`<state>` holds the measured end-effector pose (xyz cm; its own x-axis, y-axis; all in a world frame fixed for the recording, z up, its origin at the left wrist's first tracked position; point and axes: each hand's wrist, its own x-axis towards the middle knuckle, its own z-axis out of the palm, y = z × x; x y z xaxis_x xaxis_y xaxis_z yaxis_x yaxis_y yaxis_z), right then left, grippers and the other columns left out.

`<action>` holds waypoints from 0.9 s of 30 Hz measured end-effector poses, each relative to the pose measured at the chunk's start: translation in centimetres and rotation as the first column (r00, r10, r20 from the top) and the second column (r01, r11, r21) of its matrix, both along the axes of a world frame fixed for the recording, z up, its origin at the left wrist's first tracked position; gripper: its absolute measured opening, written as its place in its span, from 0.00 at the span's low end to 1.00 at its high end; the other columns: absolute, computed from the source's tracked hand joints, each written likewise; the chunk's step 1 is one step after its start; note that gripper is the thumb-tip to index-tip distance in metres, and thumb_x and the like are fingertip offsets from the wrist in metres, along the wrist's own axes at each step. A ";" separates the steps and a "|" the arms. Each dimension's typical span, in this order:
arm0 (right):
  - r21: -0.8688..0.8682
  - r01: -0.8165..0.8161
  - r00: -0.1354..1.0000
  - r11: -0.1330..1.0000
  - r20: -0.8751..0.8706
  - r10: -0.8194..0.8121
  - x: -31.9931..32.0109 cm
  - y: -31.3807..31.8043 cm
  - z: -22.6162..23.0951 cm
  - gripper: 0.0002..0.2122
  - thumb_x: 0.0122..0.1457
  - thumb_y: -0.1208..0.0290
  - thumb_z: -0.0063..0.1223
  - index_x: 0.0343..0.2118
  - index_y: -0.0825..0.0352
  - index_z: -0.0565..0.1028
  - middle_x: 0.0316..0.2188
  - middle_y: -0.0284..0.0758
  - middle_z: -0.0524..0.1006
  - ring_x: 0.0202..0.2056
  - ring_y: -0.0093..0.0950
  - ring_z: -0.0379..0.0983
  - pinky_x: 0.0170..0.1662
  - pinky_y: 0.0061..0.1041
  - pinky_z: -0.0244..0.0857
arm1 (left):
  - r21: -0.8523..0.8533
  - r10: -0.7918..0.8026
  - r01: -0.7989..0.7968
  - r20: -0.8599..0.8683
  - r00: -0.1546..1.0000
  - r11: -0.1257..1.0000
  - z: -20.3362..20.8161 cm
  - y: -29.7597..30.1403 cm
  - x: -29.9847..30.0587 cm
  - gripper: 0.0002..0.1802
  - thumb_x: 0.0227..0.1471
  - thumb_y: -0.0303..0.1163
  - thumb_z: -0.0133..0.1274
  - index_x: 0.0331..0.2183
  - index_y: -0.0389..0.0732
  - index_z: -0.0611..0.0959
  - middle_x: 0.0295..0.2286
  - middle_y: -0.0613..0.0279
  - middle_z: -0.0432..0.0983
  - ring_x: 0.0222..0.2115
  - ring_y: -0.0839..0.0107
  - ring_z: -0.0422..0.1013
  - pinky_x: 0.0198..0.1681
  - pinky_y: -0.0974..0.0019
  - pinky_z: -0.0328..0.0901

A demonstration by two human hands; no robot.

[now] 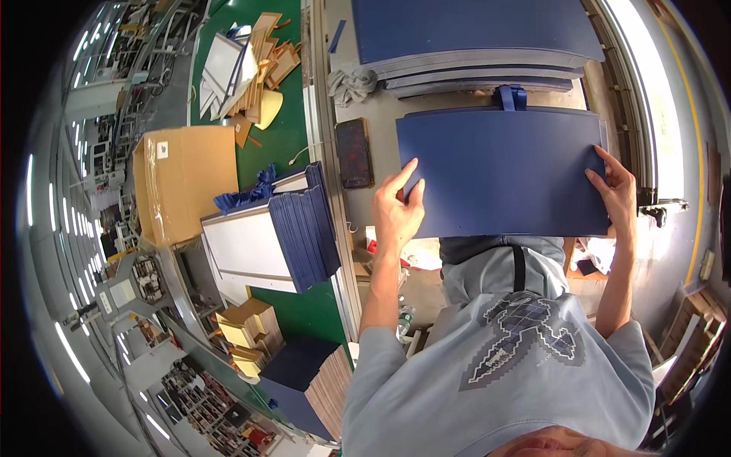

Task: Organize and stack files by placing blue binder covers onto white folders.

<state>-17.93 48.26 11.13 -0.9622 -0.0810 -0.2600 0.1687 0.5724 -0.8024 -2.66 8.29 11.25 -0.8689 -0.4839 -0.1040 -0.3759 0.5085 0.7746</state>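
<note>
A wide navy-blue board lies flat before me, with the edge of at least one more sheet showing beneath it. My left hand grips its left edge, with the thumb and index finger on the face. On the right edge, my right hand is closed the same way, its other fingers partly hidden. A blue ribbon sticks out beyond the board's far edge. Farther back stands a stack of large navy boards with grey edges showing.
Left of the board lies a dark phone near a crumpled grey cloth. The green conveyor belt carries navy folders with ribbons, a cardboard box, board scraps and another board stack. A metal rail runs along the right.
</note>
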 end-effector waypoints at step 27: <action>0.418 -0.090 0.855 0.904 -0.433 0.285 -0.9 -1.2 1.4 0.20 0.67 0.62 0.65 0.61 0.57 0.81 0.66 0.42 0.74 0.67 0.41 0.70 0.68 0.40 0.65 | -0.283 0.005 -0.063 -0.202 0.979 0.957 -2.0 -9.3 -3.0 0.43 0.52 0.38 0.71 0.67 0.38 0.74 0.45 0.44 0.86 0.40 0.54 0.84 0.45 0.54 0.77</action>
<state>-18.82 47.10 12.57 -0.9483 -0.2648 0.1750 -0.3168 0.8213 -0.4744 -5.64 -1.00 9.30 -0.8405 -0.4975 0.2146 -0.2518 0.7093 0.6584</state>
